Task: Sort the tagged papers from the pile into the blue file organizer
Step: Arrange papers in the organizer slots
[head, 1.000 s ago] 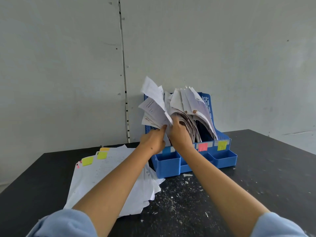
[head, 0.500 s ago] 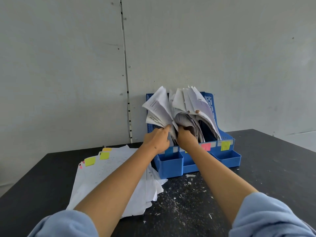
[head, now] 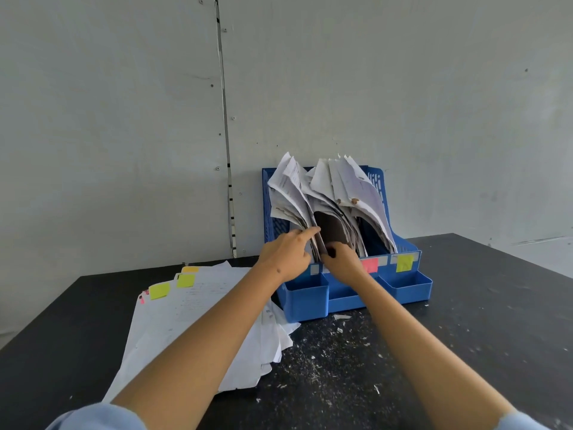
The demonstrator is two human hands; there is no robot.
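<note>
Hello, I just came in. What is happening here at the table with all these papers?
A person is filing papers into a blue file organizer that stands on a black table. The left hand presses against the sheets in the left slot, while the right hand reaches in at the base of the next bundle; its grip is hidden. A pile of tagged papers lies to the left, not yet sorted.

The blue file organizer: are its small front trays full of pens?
No, the blue file organizer has bare front trays; only papers stand in the slots behind.
</note>
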